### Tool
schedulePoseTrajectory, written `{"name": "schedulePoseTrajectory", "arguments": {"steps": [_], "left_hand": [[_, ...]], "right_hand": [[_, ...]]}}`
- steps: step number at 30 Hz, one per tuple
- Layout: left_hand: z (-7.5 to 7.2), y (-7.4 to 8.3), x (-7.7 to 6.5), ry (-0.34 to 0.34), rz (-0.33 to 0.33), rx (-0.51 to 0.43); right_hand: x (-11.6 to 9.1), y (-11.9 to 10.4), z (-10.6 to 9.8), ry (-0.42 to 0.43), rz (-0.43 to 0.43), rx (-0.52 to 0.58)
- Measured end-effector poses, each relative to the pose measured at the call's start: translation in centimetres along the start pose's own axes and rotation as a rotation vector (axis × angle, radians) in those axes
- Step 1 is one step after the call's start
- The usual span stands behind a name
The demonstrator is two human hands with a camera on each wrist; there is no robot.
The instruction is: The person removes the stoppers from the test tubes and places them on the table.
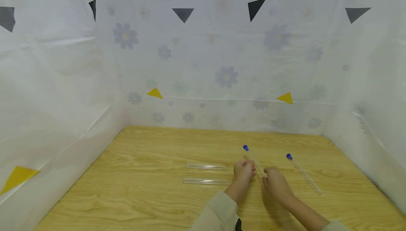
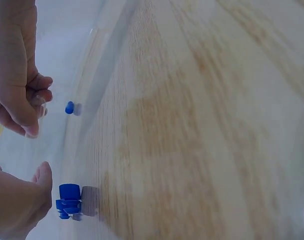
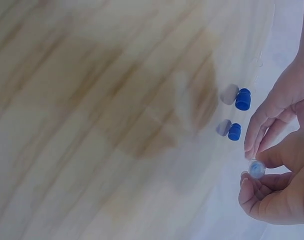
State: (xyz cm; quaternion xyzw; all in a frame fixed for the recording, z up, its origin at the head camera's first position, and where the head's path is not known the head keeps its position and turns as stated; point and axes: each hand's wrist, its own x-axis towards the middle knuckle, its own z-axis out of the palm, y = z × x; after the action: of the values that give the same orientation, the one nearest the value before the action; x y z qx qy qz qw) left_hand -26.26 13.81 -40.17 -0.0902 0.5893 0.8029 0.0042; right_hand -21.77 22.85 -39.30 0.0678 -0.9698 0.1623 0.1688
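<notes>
1. Beige fabric sleeve (image 1: pixel 219 210), bottom centre of the head view: covers the left forearm.
2. Slender, clear plastic tube (image 1: pixel 254 159), right of centre: runs between the hands, long axis slanting from upper left to lower right.
3. Right hand (image 1: pixel 276 186), lower right of the tube and nearer its lower end: thumb and fingertips pinched on it.
4. Left hand (image 1: pixel 243 171), just left of the tube: fingers bent; whether they touch it cannot be told.
5. Blue cylindrical cap (image 1: pixel 245 147): at the tube's upper-left end.
</notes>
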Motion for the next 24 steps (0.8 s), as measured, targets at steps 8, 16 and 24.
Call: {"name": "schedulePoseTrajectory", "arguments": {"steps": [8, 16, 24], "left_hand": [[-0.3, -0.2, 0.0, -0.017, -0.016, -0.027], [-0.3, -0.1, 0.3, -0.005, -0.025, -0.046], [-0.5, 0.2, 0.2, 0.001, -0.018, -0.001]], "right_hand": [[-0.1, -0.9, -0.2, -0.029, 0.01, 0.063], [-0.3, -1.6, -0.2, -0.031, 0.033, 0.089], [-0.4, -1.5, 0.0, -0.024, 0.015, 0.13]]}}
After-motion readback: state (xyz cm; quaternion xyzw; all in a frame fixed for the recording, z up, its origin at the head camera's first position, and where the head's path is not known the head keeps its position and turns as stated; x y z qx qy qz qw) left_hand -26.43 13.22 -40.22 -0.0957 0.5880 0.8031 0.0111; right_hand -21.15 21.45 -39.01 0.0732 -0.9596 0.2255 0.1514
